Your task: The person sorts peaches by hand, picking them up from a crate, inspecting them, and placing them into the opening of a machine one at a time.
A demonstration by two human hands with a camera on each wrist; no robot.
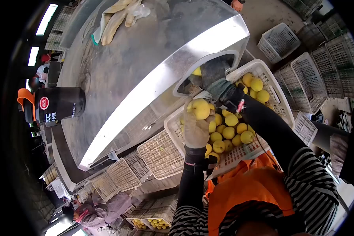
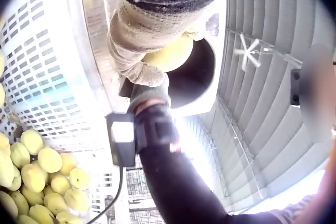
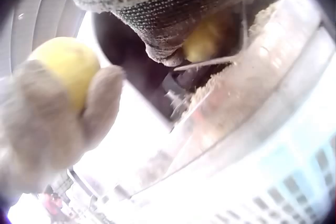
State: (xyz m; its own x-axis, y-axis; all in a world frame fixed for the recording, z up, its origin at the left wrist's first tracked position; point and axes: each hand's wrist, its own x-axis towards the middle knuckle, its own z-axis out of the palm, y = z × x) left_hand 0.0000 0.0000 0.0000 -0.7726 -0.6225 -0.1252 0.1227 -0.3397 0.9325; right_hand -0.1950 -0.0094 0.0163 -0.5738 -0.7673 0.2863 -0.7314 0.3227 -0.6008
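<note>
My gloved left hand (image 1: 195, 131) grips a yellow peach (image 1: 199, 109) above the near end of a white plastic crate (image 1: 176, 122). The right wrist view shows that peach (image 3: 68, 64) between the glove's thumb and fingers. My right hand (image 1: 215, 82), in a darker knitted glove, reaches into the rounded opening of a metal machine (image 1: 177, 59). Another yellow peach (image 3: 206, 40) is at its fingers inside the dark opening, partly hidden by the glove. Below both forearms, many yellow peaches (image 1: 231, 120) lie in the crate.
On the metal top lie a pair of work gloves (image 1: 118, 17) and a black bottle (image 1: 61, 103) with an orange handle. Stacked white crates (image 1: 303, 82) stand to the right, others (image 1: 161, 153) at the lower left. Another person's hand (image 1: 236, 5) shows at the top edge.
</note>
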